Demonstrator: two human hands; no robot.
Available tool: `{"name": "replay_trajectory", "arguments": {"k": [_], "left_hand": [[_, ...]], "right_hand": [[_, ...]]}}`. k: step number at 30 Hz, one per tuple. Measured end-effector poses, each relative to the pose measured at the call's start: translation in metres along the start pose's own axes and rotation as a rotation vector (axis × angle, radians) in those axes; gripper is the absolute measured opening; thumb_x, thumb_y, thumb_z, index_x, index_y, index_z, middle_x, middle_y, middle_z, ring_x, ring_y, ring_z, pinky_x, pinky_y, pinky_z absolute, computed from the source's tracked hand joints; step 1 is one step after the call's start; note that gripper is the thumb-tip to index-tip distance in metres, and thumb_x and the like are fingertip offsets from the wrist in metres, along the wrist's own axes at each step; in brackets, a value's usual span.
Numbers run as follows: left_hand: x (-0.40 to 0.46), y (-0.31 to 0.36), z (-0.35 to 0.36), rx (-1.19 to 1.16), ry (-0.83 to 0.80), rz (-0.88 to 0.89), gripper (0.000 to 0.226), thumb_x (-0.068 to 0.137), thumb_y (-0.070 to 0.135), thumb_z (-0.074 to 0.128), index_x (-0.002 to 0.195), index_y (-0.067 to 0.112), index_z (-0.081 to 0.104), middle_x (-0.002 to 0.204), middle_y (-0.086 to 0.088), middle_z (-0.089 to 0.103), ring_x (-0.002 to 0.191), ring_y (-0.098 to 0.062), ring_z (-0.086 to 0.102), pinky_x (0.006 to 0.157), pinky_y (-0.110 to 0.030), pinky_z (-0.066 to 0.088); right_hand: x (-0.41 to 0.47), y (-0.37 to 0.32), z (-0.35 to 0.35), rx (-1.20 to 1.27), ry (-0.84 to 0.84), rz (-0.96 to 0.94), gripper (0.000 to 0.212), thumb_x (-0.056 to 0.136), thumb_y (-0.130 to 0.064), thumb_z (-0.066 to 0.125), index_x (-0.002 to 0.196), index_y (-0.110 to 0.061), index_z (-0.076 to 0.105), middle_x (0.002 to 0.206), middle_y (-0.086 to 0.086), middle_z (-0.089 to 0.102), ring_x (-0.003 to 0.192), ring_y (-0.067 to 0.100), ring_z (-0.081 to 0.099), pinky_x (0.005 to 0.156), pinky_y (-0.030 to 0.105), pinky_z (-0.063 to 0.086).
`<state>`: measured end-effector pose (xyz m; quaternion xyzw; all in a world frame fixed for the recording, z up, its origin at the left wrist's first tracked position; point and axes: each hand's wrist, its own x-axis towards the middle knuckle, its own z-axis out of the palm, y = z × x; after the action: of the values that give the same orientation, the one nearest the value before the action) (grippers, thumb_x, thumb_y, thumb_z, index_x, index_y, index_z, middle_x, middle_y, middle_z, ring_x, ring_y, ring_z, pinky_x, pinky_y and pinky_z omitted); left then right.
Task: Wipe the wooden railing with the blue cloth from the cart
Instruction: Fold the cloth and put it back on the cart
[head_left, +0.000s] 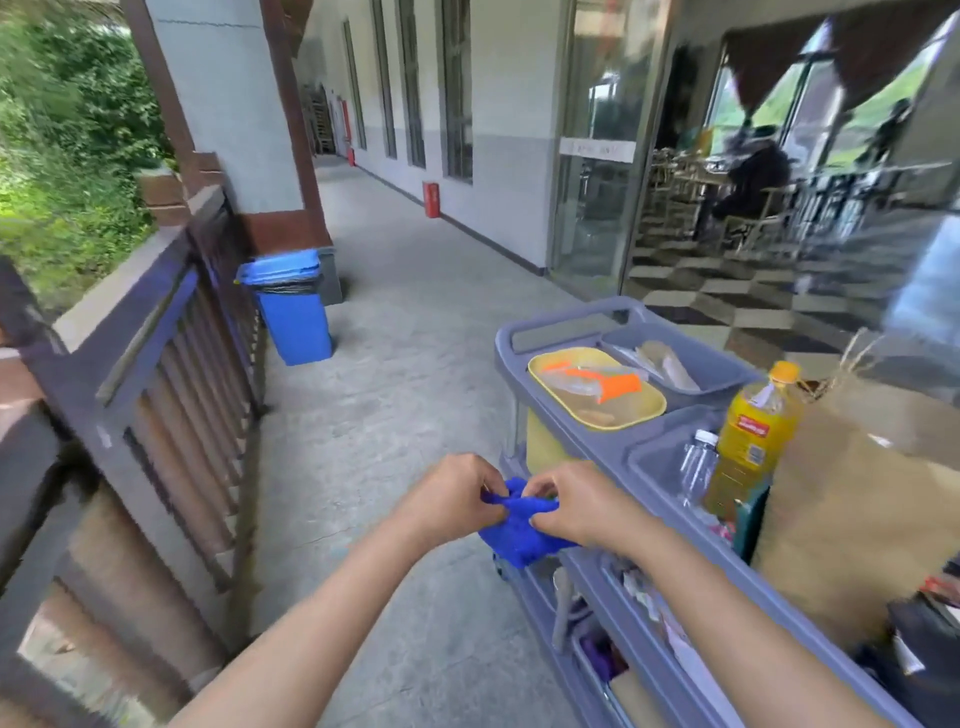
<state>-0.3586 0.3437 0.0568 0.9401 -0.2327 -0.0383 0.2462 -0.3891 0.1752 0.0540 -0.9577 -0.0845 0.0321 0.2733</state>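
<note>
A blue cloth (517, 530) hangs bunched between both hands, just left of the grey cart (571, 436). My left hand (449, 501) pinches its left upper edge and my right hand (576, 506) pinches the right upper edge; the lower part of the cloth droops below them. The wooden railing (156, 358) with dark slats runs along the left side of the walkway, well apart from the hands. The picture is blurred by motion.
On the cart stand a yellow tray (597, 395), an orange-liquid bottle (753, 441), a clear bottle (698, 465) and a brown paper bag (857, 493). A blue bin (291, 306) stands by the pillar (234, 104). Concrete floor (395, 322) lies between railing and cart.
</note>
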Motion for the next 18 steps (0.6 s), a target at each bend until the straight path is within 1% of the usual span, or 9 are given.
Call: {"name": "replay_trajectory", "arguments": {"k": [3, 4, 5, 7, 9, 10, 12, 15, 18], "left_hand": [[0.042, -0.002, 0.001, -0.008, -0.03, 0.109, 0.015, 0.075, 0.009, 0.064, 0.087, 0.006, 0.073, 0.095, -0.014, 0.071, 0.087, -0.022, 0.061, 0.065, -0.022, 0.039], [0.055, -0.004, 0.003, -0.011, -0.046, 0.133, 0.014, 0.075, 0.009, 0.064, 0.086, 0.004, 0.072, 0.093, -0.016, 0.071, 0.084, -0.022, 0.06, 0.062, -0.023, 0.036], [0.069, -0.005, 0.005, -0.014, -0.06, 0.149, 0.014, 0.075, 0.009, 0.063, 0.085, 0.003, 0.071, 0.092, -0.017, 0.07, 0.08, -0.021, 0.058, 0.063, -0.026, 0.038], [0.098, -0.008, 0.008, -0.009, -0.074, 0.174, 0.014, 0.075, 0.01, 0.062, 0.083, 0.002, 0.07, 0.091, -0.018, 0.069, 0.078, -0.022, 0.058, 0.069, -0.032, 0.044], [0.129, -0.01, 0.011, 0.014, -0.081, 0.21, 0.015, 0.075, 0.012, 0.061, 0.083, 0.002, 0.069, 0.092, -0.019, 0.067, 0.083, -0.028, 0.06, 0.073, -0.038, 0.05], [0.143, -0.011, 0.012, 0.033, -0.088, 0.232, 0.015, 0.075, 0.012, 0.061, 0.084, 0.002, 0.068, 0.092, -0.02, 0.067, 0.084, -0.031, 0.061, 0.074, -0.04, 0.051], [0.173, -0.009, 0.013, 0.084, -0.109, 0.278, 0.014, 0.074, 0.013, 0.059, 0.08, 0.003, 0.067, 0.087, -0.021, 0.067, 0.082, -0.032, 0.06, 0.072, -0.041, 0.051], [0.22, -0.001, 0.011, 0.12, -0.138, 0.351, 0.011, 0.073, 0.013, 0.057, 0.072, 0.004, 0.064, 0.077, -0.017, 0.064, 0.075, -0.029, 0.057, 0.066, -0.042, 0.051], [0.267, 0.013, 0.007, 0.153, -0.183, 0.431, 0.011, 0.072, 0.013, 0.058, 0.074, 0.003, 0.065, 0.079, -0.018, 0.064, 0.078, -0.028, 0.056, 0.069, -0.044, 0.051]], "right_hand": [[0.027, 0.016, -0.009, -0.004, 0.013, 0.057, 0.018, 0.066, -0.007, 0.056, 0.077, -0.011, 0.07, 0.08, 0.012, 0.072, 0.075, 0.026, 0.063, 0.064, 0.034, 0.05], [0.036, 0.023, -0.013, -0.013, 0.023, 0.075, 0.018, 0.066, -0.008, 0.057, 0.079, -0.012, 0.07, 0.082, 0.011, 0.072, 0.077, 0.025, 0.063, 0.066, 0.035, 0.05], [0.043, 0.029, -0.016, -0.026, 0.035, 0.093, 0.019, 0.067, -0.008, 0.057, 0.08, -0.013, 0.07, 0.083, 0.009, 0.072, 0.079, 0.024, 0.063, 0.067, 0.033, 0.048], [0.059, 0.042, -0.023, -0.049, 0.067, 0.118, 0.019, 0.067, -0.009, 0.057, 0.081, -0.013, 0.069, 0.082, 0.007, 0.071, 0.076, 0.021, 0.061, 0.062, 0.03, 0.044], [0.077, 0.055, -0.029, -0.064, 0.106, 0.125, 0.016, 0.068, -0.008, 0.056, 0.077, -0.011, 0.068, 0.078, 0.007, 0.07, 0.07, 0.019, 0.056, 0.054, 0.025, 0.036], [0.087, 0.062, -0.031, -0.06, 0.121, 0.127, 0.015, 0.067, -0.007, 0.055, 0.076, -0.01, 0.067, 0.076, 0.007, 0.069, 0.068, 0.019, 0.055, 0.054, 0.027, 0.035], [0.105, 0.079, -0.039, -0.058, 0.147, 0.136, 0.013, 0.067, -0.007, 0.055, 0.074, -0.009, 0.066, 0.075, 0.009, 0.068, 0.07, 0.022, 0.057, 0.059, 0.034, 0.04], [0.132, 0.103, -0.059, -0.06, 0.156, 0.16, 0.011, 0.067, -0.009, 0.056, 0.071, -0.012, 0.065, 0.073, 0.007, 0.068, 0.072, 0.022, 0.058, 0.06, 0.034, 0.043], [0.154, 0.125, -0.082, -0.054, 0.166, 0.196, 0.01, 0.067, -0.01, 0.057, 0.072, -0.013, 0.066, 0.075, 0.008, 0.069, 0.075, 0.023, 0.059, 0.065, 0.037, 0.047]]}}
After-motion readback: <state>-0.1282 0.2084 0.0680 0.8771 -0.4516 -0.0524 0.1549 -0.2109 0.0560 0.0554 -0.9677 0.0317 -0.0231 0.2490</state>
